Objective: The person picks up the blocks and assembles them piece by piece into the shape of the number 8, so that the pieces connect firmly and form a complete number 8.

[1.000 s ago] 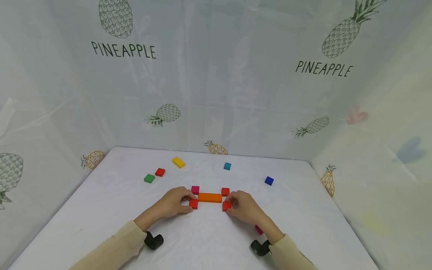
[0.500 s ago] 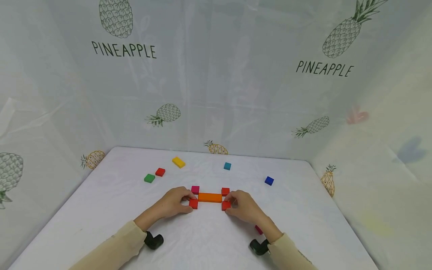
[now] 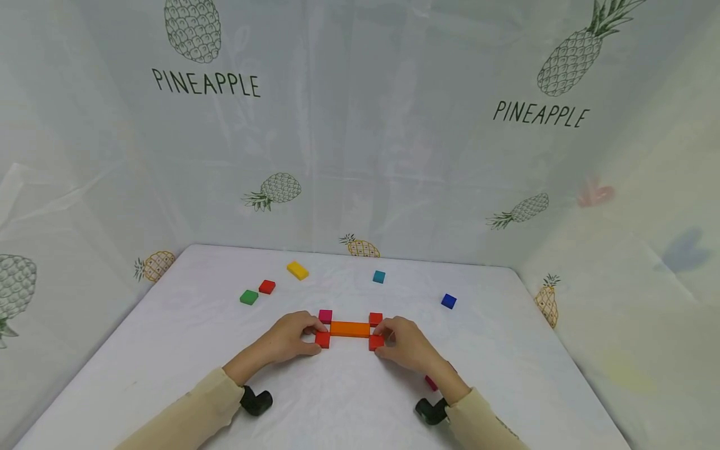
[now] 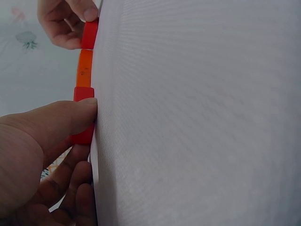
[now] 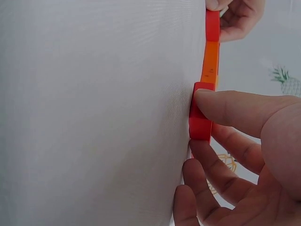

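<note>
An orange oblong block point(image 3: 350, 329) lies flat across the middle of the white table. At its left end my left hand point(image 3: 289, 337) pinches a small red block point(image 3: 322, 340) between thumb and fingers. My right hand point(image 3: 410, 345) pinches another red block point(image 3: 376, 342) at the near right corner. In the left wrist view the left thumb presses the near face of its red block point(image 4: 83, 94); the right wrist view shows the right thumb likewise on its block point(image 5: 201, 125). Behind the orange block's ends sit a pink block point(image 3: 325, 317) and a red block point(image 3: 375, 319).
Further back lie a green block point(image 3: 249, 297), a red block point(image 3: 267, 287), a yellow block point(image 3: 297, 270), a teal block point(image 3: 379, 277) and a blue block point(image 3: 449, 301). A dark pink block point(image 3: 431, 382) is partly beside the right forearm. Pineapple-printed curtain point(image 3: 360, 125) surrounds the table.
My right hand has slid its red block slightly left and back, closer to the orange block's right end. The left hand and the other blocks stay where they were.
</note>
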### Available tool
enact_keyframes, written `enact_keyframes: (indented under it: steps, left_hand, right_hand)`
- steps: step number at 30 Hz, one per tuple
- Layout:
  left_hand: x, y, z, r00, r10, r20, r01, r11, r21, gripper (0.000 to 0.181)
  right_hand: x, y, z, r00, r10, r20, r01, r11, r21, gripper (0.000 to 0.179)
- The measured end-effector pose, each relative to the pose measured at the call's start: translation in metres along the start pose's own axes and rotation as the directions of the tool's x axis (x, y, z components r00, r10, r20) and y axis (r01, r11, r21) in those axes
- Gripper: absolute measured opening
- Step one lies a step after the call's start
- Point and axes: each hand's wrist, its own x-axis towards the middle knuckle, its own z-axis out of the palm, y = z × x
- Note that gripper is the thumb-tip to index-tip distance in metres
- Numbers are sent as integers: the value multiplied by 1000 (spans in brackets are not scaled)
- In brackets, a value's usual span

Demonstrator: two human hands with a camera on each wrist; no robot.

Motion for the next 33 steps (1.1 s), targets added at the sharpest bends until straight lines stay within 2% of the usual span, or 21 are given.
enact_keyframes:
  steps: [12,26,33]
  left_hand:
    - [0,-1,0,1000,4,2,-4,1000,7,28]
    - [-1,1,0,1000,-24,1,24,1000,1,29]
    - [-4,4,-2,1000,-11,-5,11,1000,-2,29]
  right_hand:
    - [0,0,0,1000,-1,10,1,1000,11,25]
    - [0,-1,-1,1000,1,13,-1,1000,11,26]
    - [0,-2,-1,1000,-8,6,8,1000,10,25]
